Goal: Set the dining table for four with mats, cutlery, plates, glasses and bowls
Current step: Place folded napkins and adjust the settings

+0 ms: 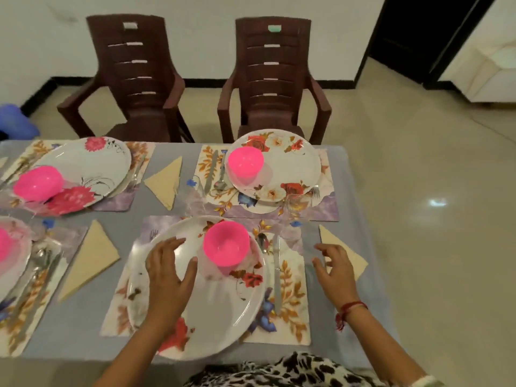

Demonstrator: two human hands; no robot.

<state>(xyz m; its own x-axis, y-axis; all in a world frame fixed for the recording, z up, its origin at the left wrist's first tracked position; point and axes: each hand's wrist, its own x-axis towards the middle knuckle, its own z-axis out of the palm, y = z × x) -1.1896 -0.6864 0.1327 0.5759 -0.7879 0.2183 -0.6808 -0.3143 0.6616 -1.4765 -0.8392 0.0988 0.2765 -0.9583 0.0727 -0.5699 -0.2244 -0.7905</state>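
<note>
A white floral plate (223,317) lies on the near floral mat (290,325) with a pink bowl (226,245) on its far side. My left hand (167,272) rests over the plate's left part, fingers spread and holding nothing. A knife (276,275) and a spoon (262,241) lie on the mat to the plate's right. My right hand (333,268) hovers with loosely curved fingers over a cream folded napkin (357,263), just right of a blurred clear glass (310,241). It grips nothing.
Three other settings have floral plates and pink bowls: far right (293,169), far left (83,166), near left edge (2,247). More napkins (164,181) (92,259) lie between mats. Two brown chairs (134,79) (273,79) stand behind the grey table (354,191).
</note>
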